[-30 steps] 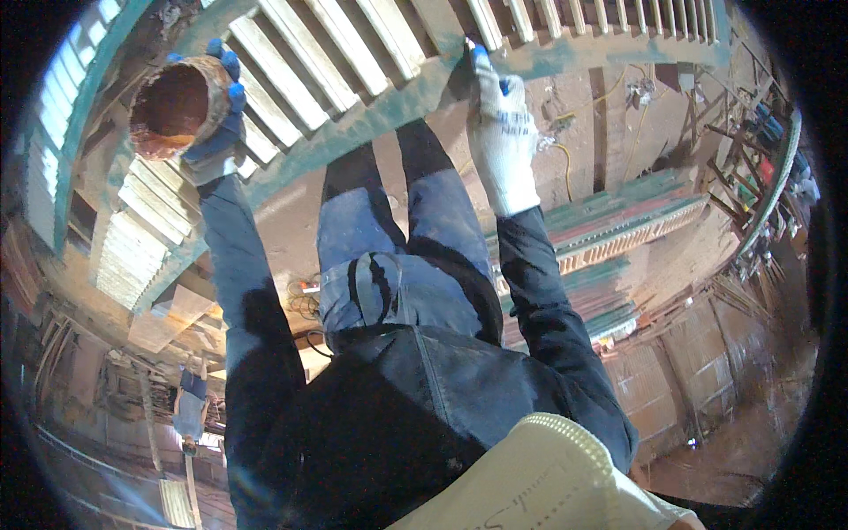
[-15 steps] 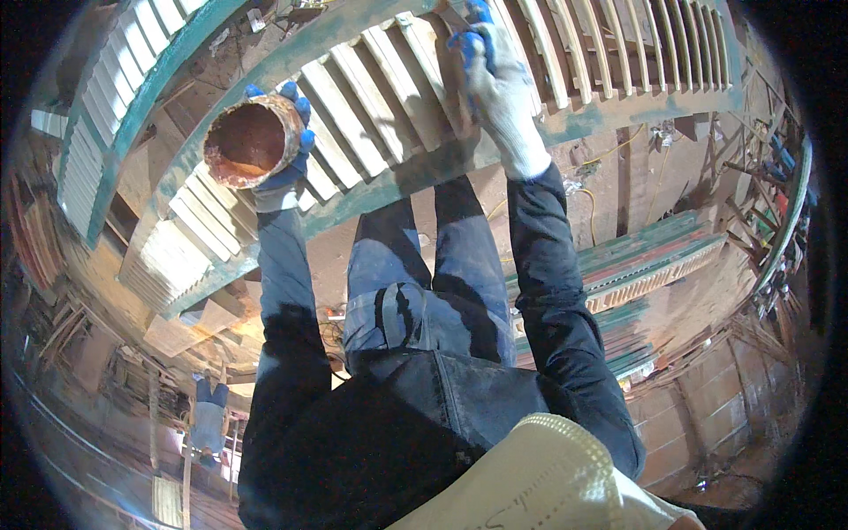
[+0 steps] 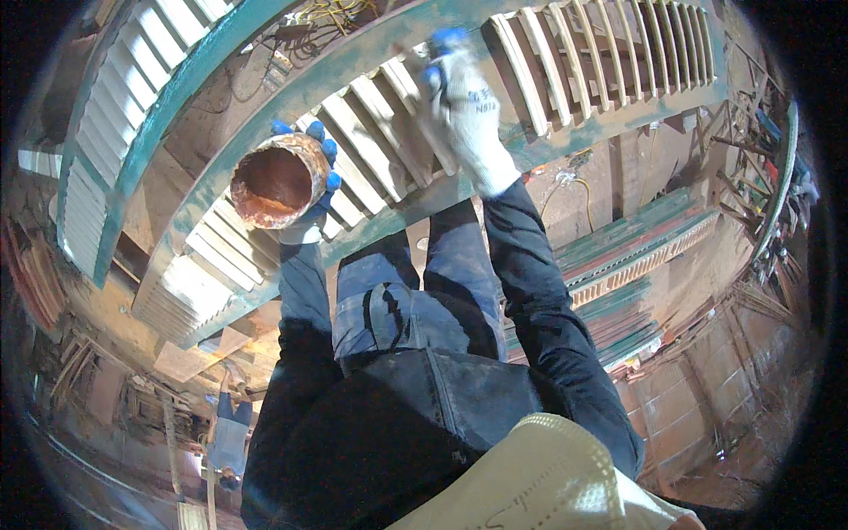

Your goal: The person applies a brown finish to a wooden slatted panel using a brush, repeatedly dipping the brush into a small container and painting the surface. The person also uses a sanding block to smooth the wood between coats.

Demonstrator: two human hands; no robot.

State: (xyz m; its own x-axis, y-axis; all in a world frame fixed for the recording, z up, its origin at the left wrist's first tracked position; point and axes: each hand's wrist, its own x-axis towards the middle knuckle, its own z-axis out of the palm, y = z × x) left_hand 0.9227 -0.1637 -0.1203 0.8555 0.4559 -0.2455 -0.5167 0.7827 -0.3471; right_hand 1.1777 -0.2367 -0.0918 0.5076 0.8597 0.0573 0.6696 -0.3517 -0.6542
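Note:
My left hand [image 3: 311,221], in a white glove with blue fingertips, is wrapped round a paint pot [image 3: 320,170] with a crusted rim. Reddish-brown residue coats the pot's inside. Below them lies a louvered panel [image 3: 380,216] with a curved green frame and pale wooden slats. Over its middle, my gloved right hand [image 3: 466,106] is closed, its blue fingers curled at the far side. A blurred brownish thing shows beside those fingers, above the slats; motion hides its kind.
Another green louvered panel [image 3: 132,168] stands at the far left. Green and reddish boards [image 3: 618,238] lie stacked on the ground at right. Yellow cords [image 3: 340,11] lie behind the panel. Another person [image 3: 228,437] is at the lower left, at a distance.
My right hand has moved left and a little nearer along the slats. The paint pot in my left hand has shifted right and nearer. The view has turned slightly.

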